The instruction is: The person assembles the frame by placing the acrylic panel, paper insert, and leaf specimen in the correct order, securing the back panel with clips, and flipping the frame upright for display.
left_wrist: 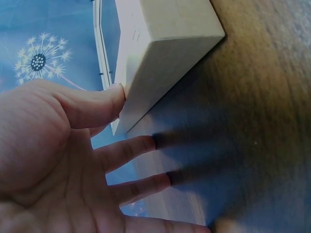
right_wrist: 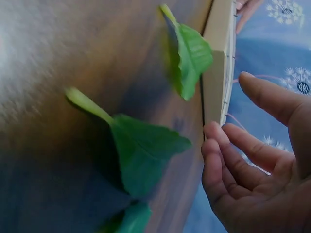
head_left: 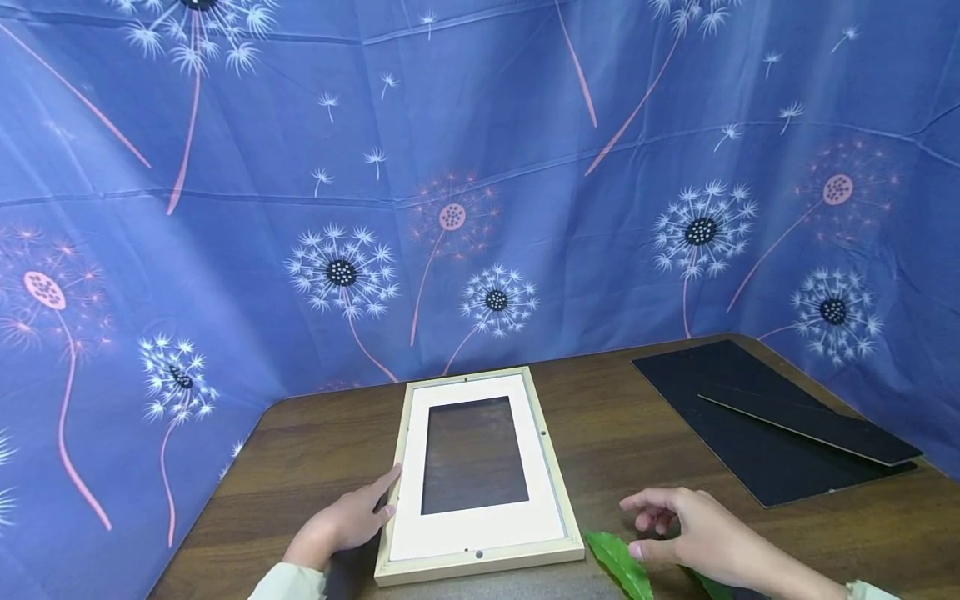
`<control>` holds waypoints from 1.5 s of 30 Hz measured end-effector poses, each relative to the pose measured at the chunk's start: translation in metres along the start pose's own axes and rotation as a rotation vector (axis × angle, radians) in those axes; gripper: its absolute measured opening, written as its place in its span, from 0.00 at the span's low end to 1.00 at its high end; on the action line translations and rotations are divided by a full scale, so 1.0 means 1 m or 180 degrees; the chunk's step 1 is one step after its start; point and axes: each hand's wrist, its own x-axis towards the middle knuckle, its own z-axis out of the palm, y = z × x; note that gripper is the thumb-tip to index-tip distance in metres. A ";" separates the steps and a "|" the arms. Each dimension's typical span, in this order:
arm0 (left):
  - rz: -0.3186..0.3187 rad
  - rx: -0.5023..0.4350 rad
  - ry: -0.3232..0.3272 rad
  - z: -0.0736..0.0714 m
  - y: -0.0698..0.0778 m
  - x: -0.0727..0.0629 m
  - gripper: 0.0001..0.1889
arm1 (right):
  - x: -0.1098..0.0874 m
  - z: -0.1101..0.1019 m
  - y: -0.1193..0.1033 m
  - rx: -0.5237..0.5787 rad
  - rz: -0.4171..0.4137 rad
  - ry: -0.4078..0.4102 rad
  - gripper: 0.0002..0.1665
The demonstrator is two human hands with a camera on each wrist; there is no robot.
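Head: frame [head_left: 450, 565] sits on the table [head_left: 322, 450] between your left hand [head_left: 345, 523] and right hand [head_left: 701, 533], leaf [head_left: 621, 565] by its corner | Left wrist: your fingers spread wide, thumb touching frame; press lightly | Right wrist: your fingers bend loosely, holding nothing; leaf may tear, so pinch its stem [right_wrist: 168, 14] softly

Dandelion curtain [head_left: 577, 217]: from where I'm standing, bright light is spreading fairly evenly.
White mat [head_left: 450, 536]: it is glowing, nearly losing all texture.
Left hand [left_wrist: 58, 158]: in its wrist view it is looking dim and casting soft finger shadows.
Wood-grain tabletop [right_wrist: 58, 43]: glare is whitening one edge in the right wrist view, and the grain is blurring.
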 end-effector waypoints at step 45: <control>0.0065 0.0028 0.0013 0.000 0.000 0.000 0.29 | 0.001 0.022 0.006 -0.0991 -0.0018 -0.0041 0.22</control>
